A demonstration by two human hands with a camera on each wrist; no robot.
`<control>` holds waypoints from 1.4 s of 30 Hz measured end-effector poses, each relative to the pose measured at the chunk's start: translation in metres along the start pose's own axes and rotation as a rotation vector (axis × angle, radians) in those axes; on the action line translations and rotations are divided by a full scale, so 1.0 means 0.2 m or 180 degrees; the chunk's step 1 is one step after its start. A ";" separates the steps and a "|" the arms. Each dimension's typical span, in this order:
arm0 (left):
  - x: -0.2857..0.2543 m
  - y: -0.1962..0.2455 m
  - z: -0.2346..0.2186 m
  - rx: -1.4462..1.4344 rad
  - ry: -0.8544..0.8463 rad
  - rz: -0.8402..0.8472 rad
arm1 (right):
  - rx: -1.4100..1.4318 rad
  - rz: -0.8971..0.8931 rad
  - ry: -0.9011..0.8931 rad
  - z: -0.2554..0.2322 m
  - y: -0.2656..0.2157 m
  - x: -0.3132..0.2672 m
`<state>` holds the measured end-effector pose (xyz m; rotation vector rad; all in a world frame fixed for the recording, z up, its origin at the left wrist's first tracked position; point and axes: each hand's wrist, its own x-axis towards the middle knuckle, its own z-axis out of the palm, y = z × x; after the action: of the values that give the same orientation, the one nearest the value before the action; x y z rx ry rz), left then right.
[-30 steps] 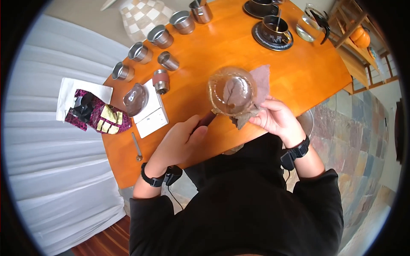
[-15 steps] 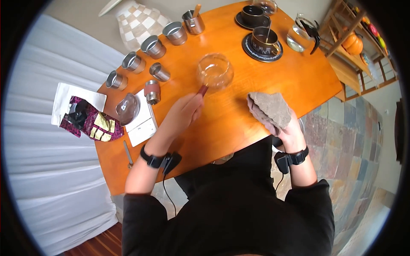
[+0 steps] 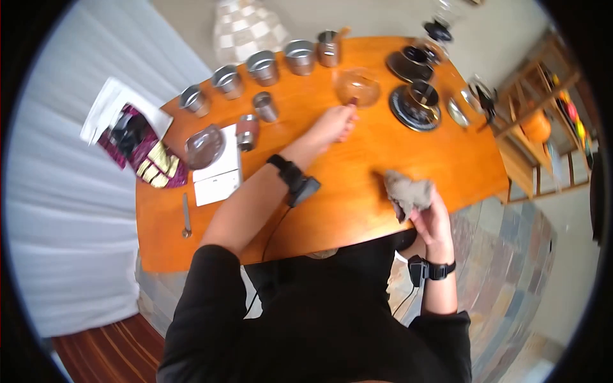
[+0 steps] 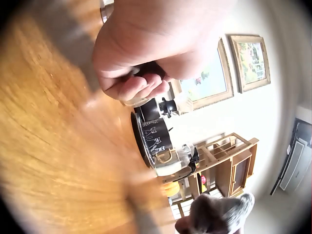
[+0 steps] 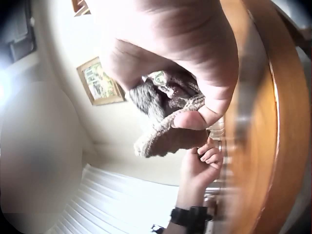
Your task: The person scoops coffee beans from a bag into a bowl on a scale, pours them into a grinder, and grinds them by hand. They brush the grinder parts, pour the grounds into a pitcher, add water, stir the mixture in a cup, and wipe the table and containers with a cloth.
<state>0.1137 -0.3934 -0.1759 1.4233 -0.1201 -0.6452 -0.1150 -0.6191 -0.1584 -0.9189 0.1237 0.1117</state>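
Note:
My left hand (image 3: 333, 124) grips the dark handle (image 4: 152, 69) of a round clear glass pot (image 3: 361, 86), arm stretched toward the far side of the table. In the left wrist view its fingers curl round that handle. Near the front edge, my right hand (image 3: 435, 220) holds a crumpled grey-brown cloth (image 3: 408, 191). Thumb and fingers close on the cloth's folds in the right wrist view. Right of the glass pot stands a black cup (image 3: 421, 96) on a dark saucer (image 3: 402, 118), a spoon in it.
Several steel cups (image 3: 262, 67) line the back edge. Left on the table are a white scale (image 3: 217, 185), a clear dish (image 3: 205, 147), a small grinder (image 3: 247, 132), a spoon (image 3: 186, 217) and a purple bag (image 3: 159, 166). A glass water jug (image 3: 463, 105) stands at right.
The left hand has carried the glass pot away from the cloth to the far side of the table. My right hand has kept the cloth, now bunched near the front edge.

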 end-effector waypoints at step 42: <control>-1.83 0.12 -0.99 0.3192 0.2931 0.0417 | -0.6278 -0.2066 -0.2318 0.74 0.30 0.41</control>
<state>-0.0901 -0.0438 -0.0790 2.5183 0.2291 0.3073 -0.0341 -0.4621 -0.1286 -2.7292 -1.1820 -0.0956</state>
